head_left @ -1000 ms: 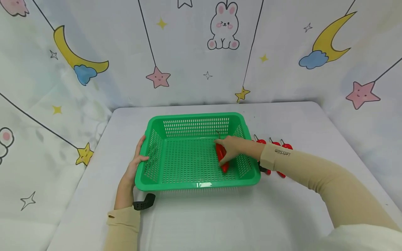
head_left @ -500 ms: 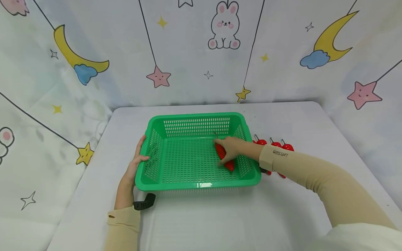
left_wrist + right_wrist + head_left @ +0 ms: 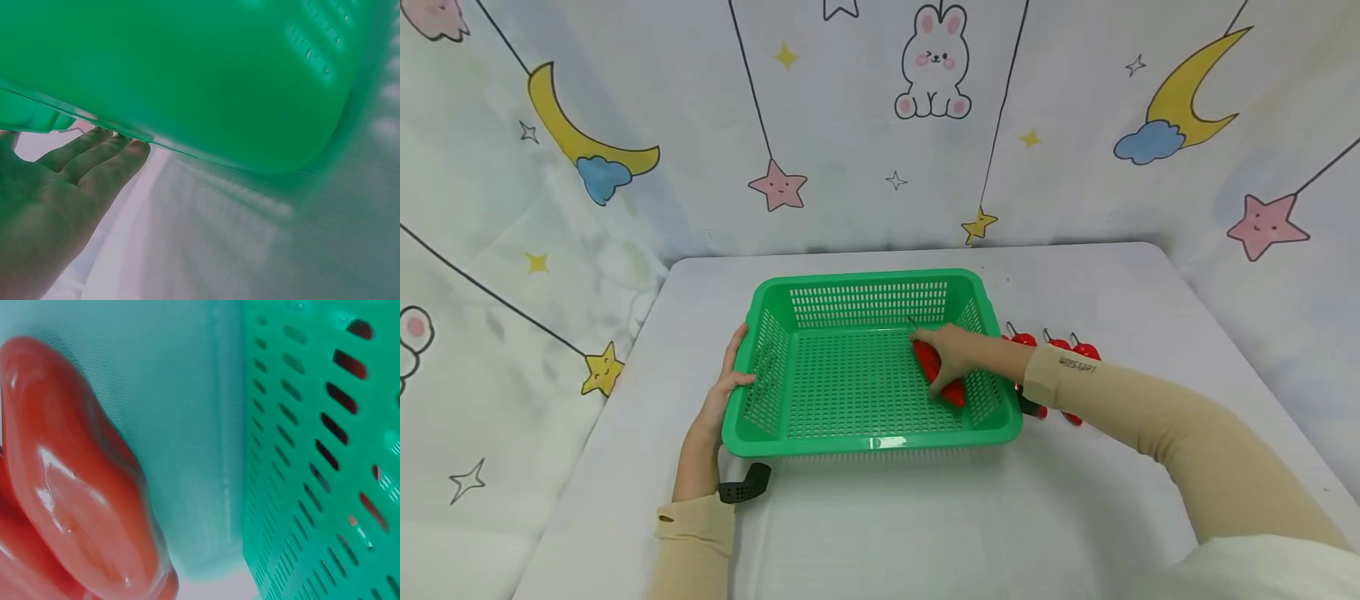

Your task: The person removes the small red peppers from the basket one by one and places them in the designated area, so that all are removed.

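A green plastic basket (image 3: 835, 448) with slotted walls stands on the white table. At its left rim is my left hand (image 3: 718, 400), thumb over the edge and fingers along the outside. The left wrist view has those fingers (image 3: 112, 165) fairly straight, tips at the green wall. My right hand (image 3: 951, 354) reaches over the right wall and grips a long, glossy red chili pepper (image 3: 928, 360) low inside the basket. Its thin stem points to the back, its tip toward the front right. The right wrist view does not show the right hand's fingers.
Several more red chili peppers (image 3: 1086, 351) lie in a row right of the basket, partly hidden under the right forearm. One pepper (image 3: 81, 475) shows close up beside the slotted basket wall (image 3: 294, 456). A cartoon-printed cloth (image 3: 850, 108) hangs behind the table.
The held pepper has turned, its tip swinging right and slightly back inside the basket. The right hand stays at nearly the same spot; the left hand and basket are still.
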Demonstrator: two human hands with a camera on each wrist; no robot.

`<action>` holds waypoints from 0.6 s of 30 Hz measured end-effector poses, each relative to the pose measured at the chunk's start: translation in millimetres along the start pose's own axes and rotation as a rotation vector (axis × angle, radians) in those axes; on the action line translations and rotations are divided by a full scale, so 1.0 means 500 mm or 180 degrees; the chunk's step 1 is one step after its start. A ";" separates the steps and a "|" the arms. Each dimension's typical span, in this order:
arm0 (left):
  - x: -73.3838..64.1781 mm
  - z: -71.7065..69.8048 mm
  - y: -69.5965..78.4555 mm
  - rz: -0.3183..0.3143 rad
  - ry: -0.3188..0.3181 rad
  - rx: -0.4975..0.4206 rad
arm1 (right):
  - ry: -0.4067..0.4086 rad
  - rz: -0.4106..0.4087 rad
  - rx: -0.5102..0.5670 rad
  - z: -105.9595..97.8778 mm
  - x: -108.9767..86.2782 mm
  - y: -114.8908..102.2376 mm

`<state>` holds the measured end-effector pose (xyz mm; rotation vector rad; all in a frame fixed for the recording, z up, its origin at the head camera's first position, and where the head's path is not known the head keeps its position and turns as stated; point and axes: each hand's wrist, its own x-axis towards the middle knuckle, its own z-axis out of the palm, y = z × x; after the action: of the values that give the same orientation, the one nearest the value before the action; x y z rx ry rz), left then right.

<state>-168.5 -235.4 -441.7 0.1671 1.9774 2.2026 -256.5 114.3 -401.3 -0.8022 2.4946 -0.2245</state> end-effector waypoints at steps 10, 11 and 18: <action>0.000 -0.001 -0.002 0.0042 0.0017 0.0043 | 0.0270 -0.0259 0.0315 -0.019 -0.023 0.000; 0.000 -0.001 -0.002 0.0037 0.0018 0.0052 | 0.0295 -0.0272 0.0361 -0.020 -0.024 0.001; -0.002 0.001 -0.001 0.0018 0.0022 0.0044 | 0.0473 -0.0461 0.0582 -0.022 -0.036 0.010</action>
<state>-167.3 -235.3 -441.9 0.1672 1.9988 2.1963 -252.1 129.0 -385.9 -0.9187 2.5079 -0.5736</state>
